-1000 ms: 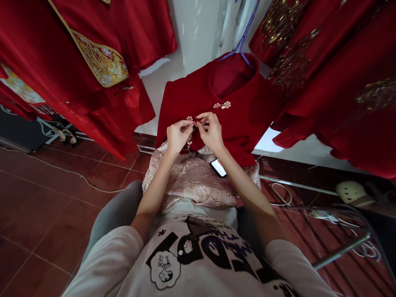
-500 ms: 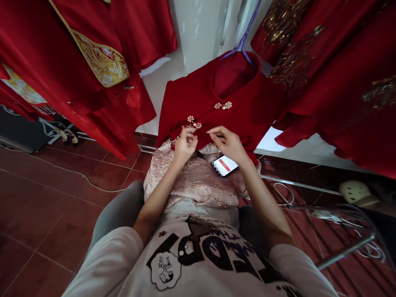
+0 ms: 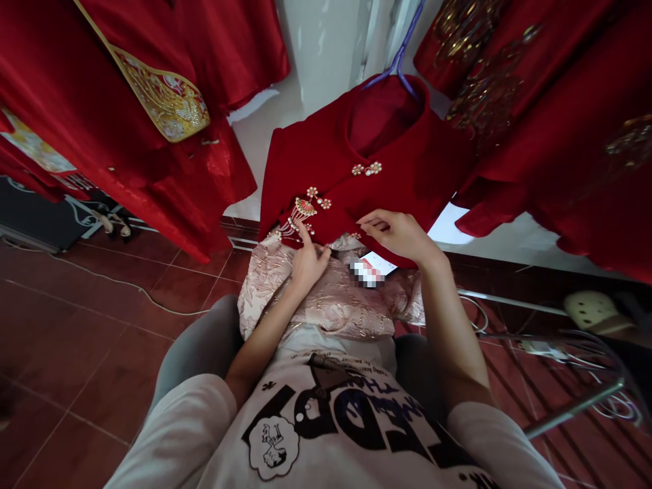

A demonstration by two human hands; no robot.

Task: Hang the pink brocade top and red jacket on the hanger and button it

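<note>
Red garment [image 3: 316, 153]: position?

On the purple hanger [image 3: 401, 60], near edge over pink brocade [image 3: 333, 309].

Hand state?

Hands apart. Left hand [image 3: 307, 266]: open, index finger extended at the fan ornament [image 3: 305, 206]; contact unclear. Right hand [image 3: 402, 234]: loosely open, near the phone [image 3: 386, 263].

Surroundings?

Red robes [image 3: 163, 163] left and right; white wall [image 3: 320, 61] far; tiled floor [image 3: 96, 326] below.

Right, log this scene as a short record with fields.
left hand: index finger at the fan charm's beaded tassels; hand above the pink cloth
right hand: fingers loosely curled over the red top, nothing visible in them
top: purple hanger at its neck, flower clasp below the collar
phone: screen lit, near the right hand
sides: red garments hang left and right
floor: reddish tiles
</note>
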